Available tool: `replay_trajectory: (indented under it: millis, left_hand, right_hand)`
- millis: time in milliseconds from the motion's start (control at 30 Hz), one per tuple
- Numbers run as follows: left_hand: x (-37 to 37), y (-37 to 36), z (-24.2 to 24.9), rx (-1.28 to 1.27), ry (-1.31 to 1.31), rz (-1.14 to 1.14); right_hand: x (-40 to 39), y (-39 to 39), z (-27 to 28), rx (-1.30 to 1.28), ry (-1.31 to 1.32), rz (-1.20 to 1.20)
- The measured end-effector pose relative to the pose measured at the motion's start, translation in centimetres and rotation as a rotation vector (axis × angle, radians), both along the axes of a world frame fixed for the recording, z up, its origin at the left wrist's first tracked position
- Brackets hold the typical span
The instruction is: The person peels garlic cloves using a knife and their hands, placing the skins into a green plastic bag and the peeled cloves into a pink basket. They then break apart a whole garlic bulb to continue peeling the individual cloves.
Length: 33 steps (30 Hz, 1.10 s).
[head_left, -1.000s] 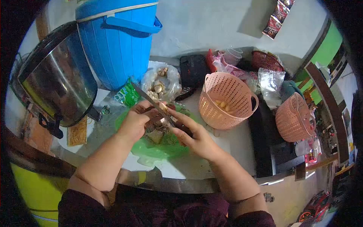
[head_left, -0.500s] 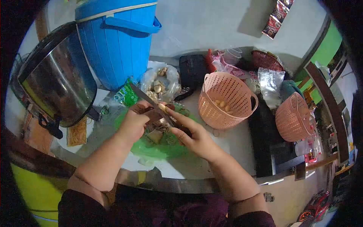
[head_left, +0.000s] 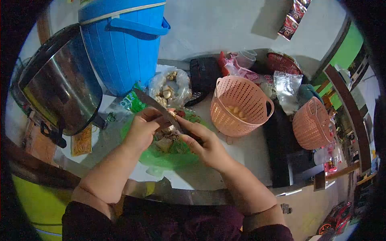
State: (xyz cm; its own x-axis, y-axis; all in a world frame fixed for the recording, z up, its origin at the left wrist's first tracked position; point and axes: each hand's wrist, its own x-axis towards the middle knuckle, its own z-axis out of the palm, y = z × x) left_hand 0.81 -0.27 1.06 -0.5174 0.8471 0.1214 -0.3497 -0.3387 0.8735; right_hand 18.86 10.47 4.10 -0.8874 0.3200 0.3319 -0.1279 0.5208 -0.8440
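Observation:
My right hand [head_left: 203, 142] is closed on a knife [head_left: 152, 99], its blade slanting up and left across my left hand. My left hand [head_left: 140, 128] has its fingers closed at the blade, on what looks like a garlic clove [head_left: 173, 116], mostly hidden by the blade and fingers. Below both hands lies a green plastic bag [head_left: 169, 158] with papery peelings [head_left: 165, 144] on it. Just beyond stands an open clear bag of garlic bulbs [head_left: 167, 92]. To the right, a pink perforated basket [head_left: 227, 124] holds several pale peeled cloves [head_left: 237, 111].
A blue lidded bucket [head_left: 120, 52] and a large dark shiny container [head_left: 64, 84] stand at the left. A green packet [head_left: 134, 100] lies before the bucket. A second pink basket [head_left: 309, 128] and a black pouch [head_left: 203, 74] are farther right and back.
My left fingers have shifted slightly at the blade, and the pale clove shows less now. The knife stays at nearly the same slant. The surroundings look unchanged apart from a small camera shift.

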Motion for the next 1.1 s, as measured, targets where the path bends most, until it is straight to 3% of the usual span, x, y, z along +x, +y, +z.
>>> replay_trajectory:
  millis: [133, 333, 433, 867, 1100]
  left_hand:
    - [0.1, 0.0, 0.2, -0.012, 0.005, -0.012]
    - [-0.3, 0.1, -0.5, 0.036, 0.006, -0.086]
    - [-0.2, 0.0, 0.3, -0.007, 0.052, -0.141]
    - [-0.3, 0.2, 0.1, -0.099, 0.030, -0.262]
    - [-0.6, 0.5, -0.1, -0.135, -0.006, -0.159]
  right_hand:
    - [0.2, 0.0, 0.3, -0.249, -0.096, 0.042]
    - [0.4, 0.5, 0.6, -0.380, -0.177, 0.026]
    - [0.2, 0.7, -0.2, -0.426, -0.079, 0.015]
    - [0.0, 1.2, 0.1, -0.462, 0.013, -0.101]
    - [0.2, 1.6, -0.2, -0.463, -0.142, -0.075]
